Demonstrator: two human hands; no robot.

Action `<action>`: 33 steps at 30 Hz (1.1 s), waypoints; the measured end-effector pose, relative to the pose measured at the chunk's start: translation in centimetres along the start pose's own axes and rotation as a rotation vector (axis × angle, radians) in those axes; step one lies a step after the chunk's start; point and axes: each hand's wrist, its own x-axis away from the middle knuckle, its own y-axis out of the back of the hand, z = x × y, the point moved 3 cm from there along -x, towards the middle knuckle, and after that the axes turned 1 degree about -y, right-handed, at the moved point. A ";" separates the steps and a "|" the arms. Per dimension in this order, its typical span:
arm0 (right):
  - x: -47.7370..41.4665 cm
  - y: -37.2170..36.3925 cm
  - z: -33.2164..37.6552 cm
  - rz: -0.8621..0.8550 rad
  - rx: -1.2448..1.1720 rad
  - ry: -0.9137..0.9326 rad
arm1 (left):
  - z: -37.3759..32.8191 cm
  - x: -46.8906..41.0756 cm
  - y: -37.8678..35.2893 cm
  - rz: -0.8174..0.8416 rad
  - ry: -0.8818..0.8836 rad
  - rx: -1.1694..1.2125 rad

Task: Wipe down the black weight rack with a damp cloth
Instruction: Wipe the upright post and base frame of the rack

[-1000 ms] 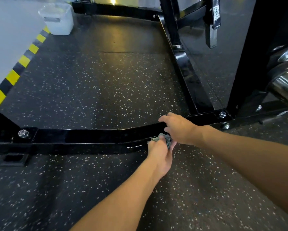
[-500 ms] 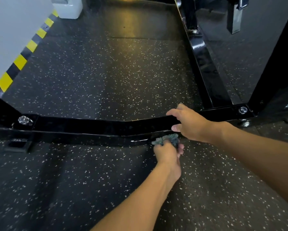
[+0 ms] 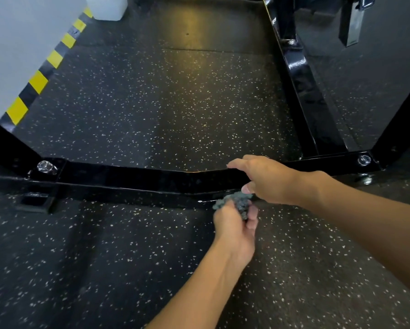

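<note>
The black weight rack's low base bar (image 3: 128,179) runs across the floor from left to right, glossy and wet-looking. A second base bar (image 3: 303,91) runs away from its right end. A crumpled grey cloth (image 3: 237,201) is pressed against the near face of the cross bar. My left hand (image 3: 235,231) grips the cloth from below. My right hand (image 3: 275,179) rests on top of the bar just above the cloth, fingers stretched over the far edge and thumb down by the cloth.
Black uprights rise at the left corner (image 3: 4,143) and the right corner (image 3: 401,119), each with a bolt (image 3: 46,166) at its foot. A white bin (image 3: 106,8) stands far left by a yellow-black striped wall edge (image 3: 38,81). Speckled rubber floor (image 3: 166,110) lies all around.
Both hands have shifted slightly right along the bar, and the view has tilted down. My left hand still holds the cloth against the bar's near face.
</note>
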 end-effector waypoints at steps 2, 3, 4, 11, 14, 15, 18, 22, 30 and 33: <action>0.0 -0.1 -0.2 -0.006 -0.029 -0.007 | -0.3 -0.7 0.8 -0.047 -0.022 0.035; 0.1 -0.2 -0.2 -0.016 -0.034 -0.008 | -0.2 -1.1 0.6 -0.055 -0.022 0.033; 0.1 -0.3 -0.2 -0.024 -0.035 -0.010 | 0.1 -1.3 0.3 -0.058 -0.008 0.025; 0.4 -0.5 -0.1 -0.051 -0.035 -0.004 | -1.4 -0.1 1.5 -0.082 -0.063 0.013; 0.5 -0.7 -0.1 -0.064 -0.026 -0.013 | -0.9 -0.3 0.8 -0.117 -0.027 0.002; 0.6 -0.8 0.0 -0.065 -0.020 -0.016 | -0.9 -0.2 0.9 -0.112 -0.024 -0.004; 0.6 -1.0 0.0 -0.070 -0.020 -0.026 | -1.9 0.3 1.9 -0.096 -0.069 -0.016; 0.7 -1.0 0.1 -0.063 0.041 -0.044 | -1.6 -0.8 1.7 -0.140 -0.058 -0.009; 1.0 -1.1 0.3 -0.060 0.082 -0.056 | -2.2 0.7 2.1 0.072 -0.055 0.073; 0.8 -1.0 0.4 -0.057 0.060 -0.057 | -1.8 1.1 2.1 0.035 -0.122 -0.094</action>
